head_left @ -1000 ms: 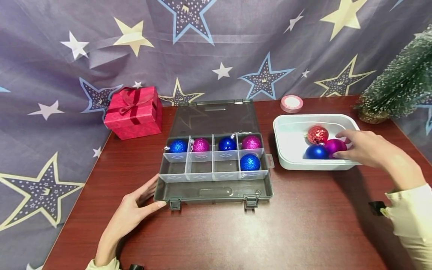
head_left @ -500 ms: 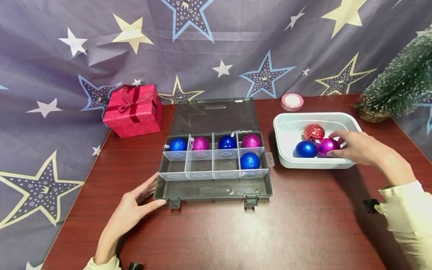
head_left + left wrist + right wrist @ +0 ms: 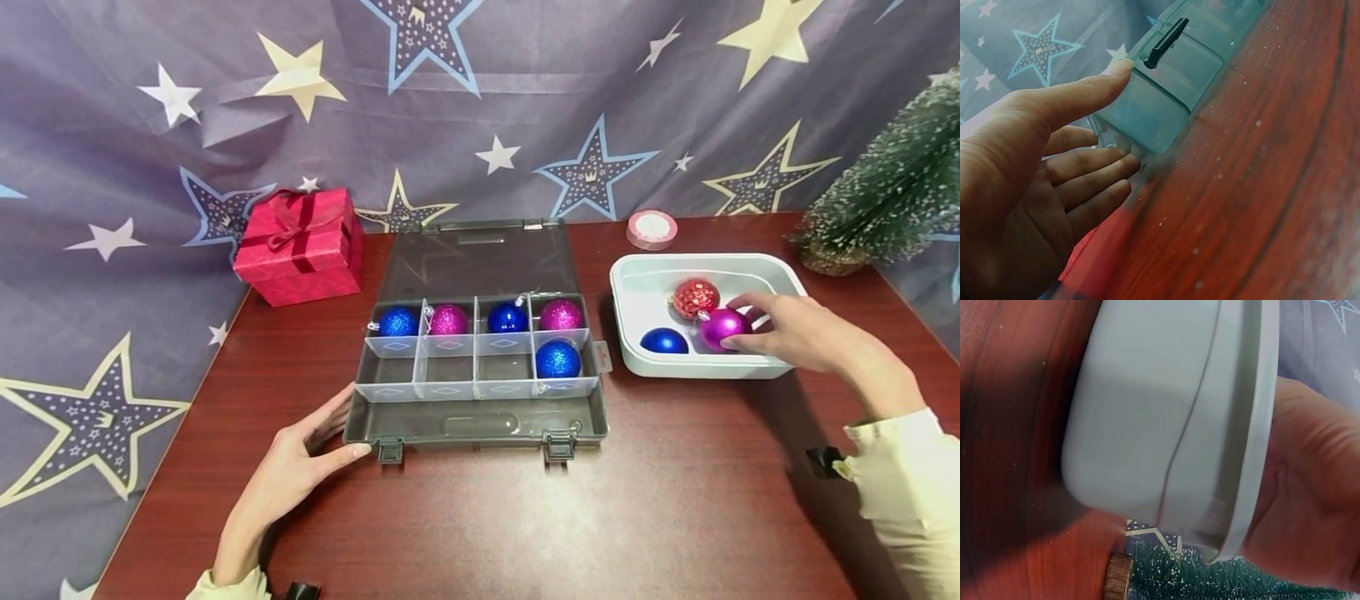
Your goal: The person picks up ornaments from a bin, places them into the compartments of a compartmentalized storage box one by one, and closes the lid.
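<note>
My right hand reaches into the white tub and grips a magenta Christmas ball. Beside it in the tub lie a red ball and a matte blue ball. In the right wrist view the tub wall hides my fingertips and the ball. My left hand rests at the front left corner of the dark clear compartment box, thumb at the front and straight fingers along the side. Several blue and pink balls, such as a glittery blue ball, sit in the box's compartments.
The box's lid lies tipped back behind it. A red gift box stands at the back left, a pink tape roll behind the tub. On the right is a small snowy tree. A starry cloth hangs behind the table.
In the tub, my right hand has moved a little left with the magenta ball. The blue ball has rolled left, away from it. My left hand stays at the box corner.
</note>
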### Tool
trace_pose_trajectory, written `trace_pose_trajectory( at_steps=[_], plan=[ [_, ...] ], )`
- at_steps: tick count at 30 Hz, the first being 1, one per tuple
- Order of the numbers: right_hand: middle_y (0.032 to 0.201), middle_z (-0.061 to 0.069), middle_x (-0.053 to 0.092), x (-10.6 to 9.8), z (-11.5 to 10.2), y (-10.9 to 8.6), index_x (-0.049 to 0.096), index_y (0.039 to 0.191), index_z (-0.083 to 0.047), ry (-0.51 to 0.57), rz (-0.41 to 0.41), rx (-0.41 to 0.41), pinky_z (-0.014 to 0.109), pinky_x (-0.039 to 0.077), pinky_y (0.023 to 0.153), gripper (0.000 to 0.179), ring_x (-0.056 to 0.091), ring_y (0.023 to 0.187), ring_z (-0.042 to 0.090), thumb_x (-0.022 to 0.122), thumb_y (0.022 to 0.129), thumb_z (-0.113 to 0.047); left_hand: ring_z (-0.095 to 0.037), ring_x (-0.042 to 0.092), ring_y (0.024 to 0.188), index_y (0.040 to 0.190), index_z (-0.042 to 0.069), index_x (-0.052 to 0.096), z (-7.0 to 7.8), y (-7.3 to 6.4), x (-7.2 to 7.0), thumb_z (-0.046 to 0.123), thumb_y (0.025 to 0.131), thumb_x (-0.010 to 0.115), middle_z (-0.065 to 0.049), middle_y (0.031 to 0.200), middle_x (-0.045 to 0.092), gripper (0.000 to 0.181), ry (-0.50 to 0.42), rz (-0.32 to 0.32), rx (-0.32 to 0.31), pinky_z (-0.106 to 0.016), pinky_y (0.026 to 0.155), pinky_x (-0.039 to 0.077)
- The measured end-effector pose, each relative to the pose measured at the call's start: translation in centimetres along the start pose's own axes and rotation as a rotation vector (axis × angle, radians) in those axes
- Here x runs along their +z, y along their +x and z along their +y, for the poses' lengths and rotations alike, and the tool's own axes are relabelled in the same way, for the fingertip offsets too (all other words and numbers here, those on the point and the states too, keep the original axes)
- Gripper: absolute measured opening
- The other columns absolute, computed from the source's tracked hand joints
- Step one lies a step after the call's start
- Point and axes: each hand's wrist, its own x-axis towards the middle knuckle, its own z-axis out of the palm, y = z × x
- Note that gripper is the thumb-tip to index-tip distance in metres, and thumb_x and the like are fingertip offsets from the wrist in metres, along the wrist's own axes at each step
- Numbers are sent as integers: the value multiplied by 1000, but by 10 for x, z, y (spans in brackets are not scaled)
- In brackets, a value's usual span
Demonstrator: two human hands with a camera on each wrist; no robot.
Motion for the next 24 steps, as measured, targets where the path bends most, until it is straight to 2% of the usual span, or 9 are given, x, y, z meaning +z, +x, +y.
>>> trace_pose_trajectory(
  at_steps=[8, 13, 17, 20, 24],
  plan=[
    [111, 24, 71, -2, -11, -3, 63, 131, -2, 25, 125, -58, 54, 52, 82, 48, 70, 96, 38, 81, 92, -22, -8, 61, 124, 158, 11, 45, -1, 0, -1, 13, 91, 83, -11, 140, 63, 77, -6, -6, 4, -15, 99, 47],
    [116, 23, 71, -5, -20, -3, 63, 135, -7, 61, 151, -55, 47, 52, 81, 50, 71, 96, 32, 80, 93, -27, -7, 61, 124, 158, 12, 45, -2, 0, -1, 14, 90, 83, -11, 140, 63, 78, -4, -4, 1, -15, 99, 47],
    [119, 20, 71, -5, -28, -2, 64, 138, -8, 105, 177, -68, 31, 52, 80, 53, 71, 95, 27, 82, 92, -25, -8, 62, 124, 158, 13, 45, -2, 0, -1, 14, 90, 84, -10, 140, 63, 78, -1, -3, 3, -15, 100, 47],
    [118, 17, 71, -4, -34, 0, 65, 139, -9, 153, 205, -101, 17, 49, 77, 53, 69, 93, 16, 83, 90, -20, -8, 62, 124, 158, 14, 45, -2, 0, -1, 15, 90, 84, -9, 140, 63, 78, 2, -3, 5, -15, 100, 47],
    [115, 11, 73, -4, -44, 2, 67, 135, -9, 189, 244, -155, 9, 46, 77, 50, 67, 92, 7, 84, 89, -16, -8, 62, 123, 158, 14, 46, -3, 0, -1, 14, 90, 84, -10, 139, 64, 78, 6, 1, 9, -15, 100, 47]
  ],
)
